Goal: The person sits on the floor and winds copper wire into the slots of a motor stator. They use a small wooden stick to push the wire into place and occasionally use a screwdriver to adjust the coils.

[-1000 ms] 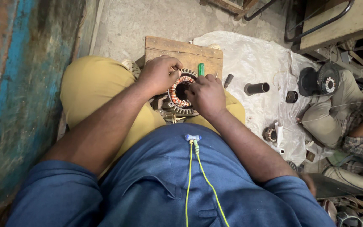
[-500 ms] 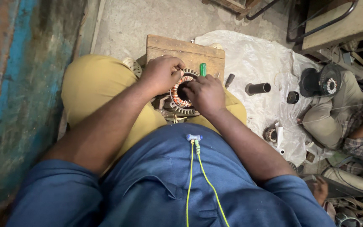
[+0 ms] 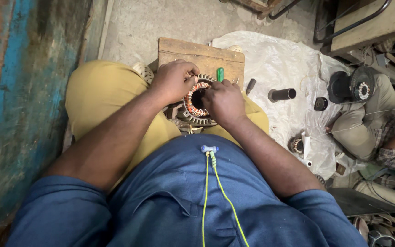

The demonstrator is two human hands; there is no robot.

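Stator (image 3: 196, 101), a ring of ribbed steel laminations with copper windings in its bore, sits in the person's lap against the near edge of a wooden block (image 3: 200, 51). Bore axis points up toward the camera, tipped slightly away; the ring has no long axis in plan, being about round.

Left hand (image 3: 173, 81) curls closed over the upper left rim and steadies the ring. Right hand (image 3: 224, 101) is closed with fingertips at the right edge of the bore, beside a green-handled tool (image 3: 220, 74). Cannot tell whether the right hand holds that tool or only pinches winding.

Judgement on the step, working the coils in the bore:
1. Keep the left grip on the laminations, not on copper.
2. Press wire along the slot line, not across slot edges, or the enamel may scrape.
3. Brace the ring on the thigh so it does not roll.

Nearby on white plastic sheet (image 3: 280, 59): 1 dark metal tube (image 3: 281, 94).
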